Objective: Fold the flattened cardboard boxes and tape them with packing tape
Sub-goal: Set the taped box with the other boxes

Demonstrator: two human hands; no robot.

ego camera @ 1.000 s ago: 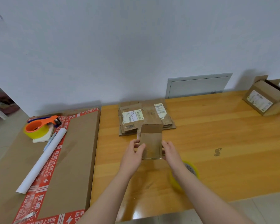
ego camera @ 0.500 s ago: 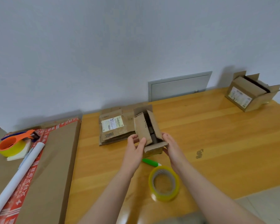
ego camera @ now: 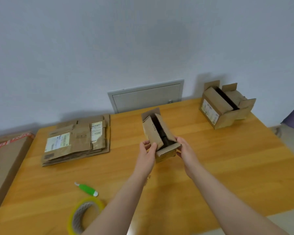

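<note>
A small brown cardboard box (ego camera: 153,131), opened up with its top flaps ajar, is held above the wooden table (ego camera: 227,158). My left hand (ego camera: 147,150) grips its near left flap and my right hand (ego camera: 185,150) holds its near right corner. A stack of flattened cardboard boxes (ego camera: 78,141) with white labels lies to the left at the back. A roll of yellowish packing tape (ego camera: 85,214) lies at the near edge, partly behind my left forearm. A green-handled cutter (ego camera: 87,189) lies just beyond it.
A folded box (ego camera: 222,106) with open flaps stands at the table's far right corner. A large flat carton (ego camera: 5,160) with red tape lies off the table's left side. A grey wall panel (ego camera: 146,95) sits behind the table.
The flat piece of cardboard has been opened into a box shape between my hands. My view has swung right, so the stack and tape roll now sit further left.
</note>
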